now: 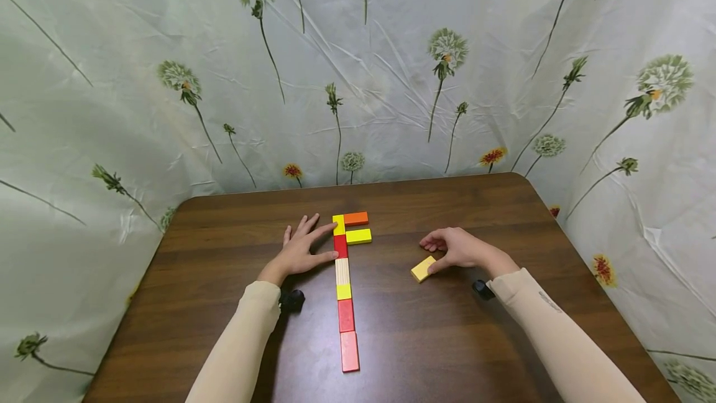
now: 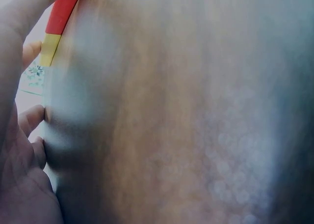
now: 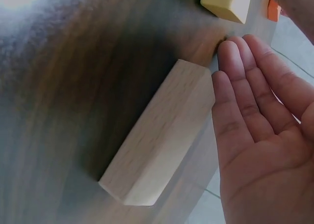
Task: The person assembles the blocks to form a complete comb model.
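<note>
A column of coloured blocks runs down the middle of the table in the head view. My left hand [image 1: 299, 254], fingers spread, touches its left side: the index fingertip meets the top yellow block [image 1: 338, 229], the thumb tip a red block [image 1: 340, 245]. In the left wrist view, a finger lies beside the yellow block [image 2: 49, 49]. My right hand [image 1: 458, 249] hovers low over the table, fingers extended and holding nothing. Its thumb tip touches a loose pale yellow block [image 1: 423, 269]. Beneath the palm lies a plain wooden block [image 3: 159, 135], hidden in the head view.
An orange block [image 1: 356, 218] and a bright yellow block [image 1: 358, 237] branch right from the column's top. Lower down are a striped wooden block [image 1: 342, 271], a short yellow block [image 1: 344, 291] and two red blocks [image 1: 346, 316]. A flowered curtain [image 1: 369, 129] hangs behind the table [image 1: 224, 235].
</note>
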Demonstrator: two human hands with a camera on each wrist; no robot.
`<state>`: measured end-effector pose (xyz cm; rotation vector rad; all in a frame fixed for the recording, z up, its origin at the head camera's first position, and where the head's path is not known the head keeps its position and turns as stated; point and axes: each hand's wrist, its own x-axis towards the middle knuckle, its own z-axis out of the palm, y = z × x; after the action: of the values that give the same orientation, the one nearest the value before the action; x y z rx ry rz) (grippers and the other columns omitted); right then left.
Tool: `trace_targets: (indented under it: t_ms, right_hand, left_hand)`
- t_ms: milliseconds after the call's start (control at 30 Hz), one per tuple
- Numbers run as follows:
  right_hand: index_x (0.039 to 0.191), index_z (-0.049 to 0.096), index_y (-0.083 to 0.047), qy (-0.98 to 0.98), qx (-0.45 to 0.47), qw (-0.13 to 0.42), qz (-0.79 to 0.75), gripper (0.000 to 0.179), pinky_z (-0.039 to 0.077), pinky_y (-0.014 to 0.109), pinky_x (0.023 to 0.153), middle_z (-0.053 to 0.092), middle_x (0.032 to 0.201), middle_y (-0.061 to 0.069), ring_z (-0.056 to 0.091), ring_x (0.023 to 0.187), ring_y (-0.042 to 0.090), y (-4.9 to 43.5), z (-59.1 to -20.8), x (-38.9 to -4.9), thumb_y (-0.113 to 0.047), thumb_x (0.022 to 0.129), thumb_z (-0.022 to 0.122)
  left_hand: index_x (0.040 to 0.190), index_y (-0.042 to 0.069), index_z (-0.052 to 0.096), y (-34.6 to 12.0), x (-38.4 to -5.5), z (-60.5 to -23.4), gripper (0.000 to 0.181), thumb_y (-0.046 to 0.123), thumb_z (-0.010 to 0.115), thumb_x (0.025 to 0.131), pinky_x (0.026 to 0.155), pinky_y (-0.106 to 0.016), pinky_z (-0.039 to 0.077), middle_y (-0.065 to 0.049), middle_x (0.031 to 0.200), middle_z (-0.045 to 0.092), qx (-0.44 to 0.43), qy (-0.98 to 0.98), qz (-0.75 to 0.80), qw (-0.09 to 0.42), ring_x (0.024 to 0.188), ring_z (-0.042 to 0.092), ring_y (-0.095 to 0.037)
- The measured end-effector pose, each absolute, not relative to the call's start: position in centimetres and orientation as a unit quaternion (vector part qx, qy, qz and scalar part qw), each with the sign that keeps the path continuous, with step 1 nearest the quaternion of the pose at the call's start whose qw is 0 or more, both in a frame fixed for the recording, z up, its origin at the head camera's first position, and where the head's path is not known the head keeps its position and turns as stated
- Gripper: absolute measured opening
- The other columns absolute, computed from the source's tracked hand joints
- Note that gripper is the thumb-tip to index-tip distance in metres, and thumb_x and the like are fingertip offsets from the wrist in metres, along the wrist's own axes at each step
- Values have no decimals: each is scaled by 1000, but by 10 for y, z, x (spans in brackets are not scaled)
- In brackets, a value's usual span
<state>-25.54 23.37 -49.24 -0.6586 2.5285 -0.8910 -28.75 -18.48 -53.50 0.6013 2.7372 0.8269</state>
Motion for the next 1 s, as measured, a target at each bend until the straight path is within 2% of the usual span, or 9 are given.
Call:
trace_targets:
  t_ms: [167,700,1000]
  right_hand:
    - [127,72,3,900,-246,176,-315,58,59,48,102,77,121,13,73,111,26,234,-492,-251,-21,81,97]
    - [123,76,-1,906,-240,146,-316,47,60,42,96,79,119,11,72,106,23,231,-497,-248,-25,86,93]
    - [123,76,-3,910,-224,154,-313,47,60,44,98,79,121,11,71,108,23,234,-496,-248,-20,83,95]
  left_hand:
    - [164,37,45,-185,-288,-535,78,59,74,95,126,-76,-8,-15,181,16,202,932,280,113,168,1,-46]
    - [164,37,45,-185,-287,-536,78,60,74,95,127,-76,-8,-15,181,16,201,933,276,110,169,2,-45]
    - [164,37,45,-184,-287,-535,78,59,74,95,127,-77,-7,-15,181,17,201,933,276,110,168,2,-46]
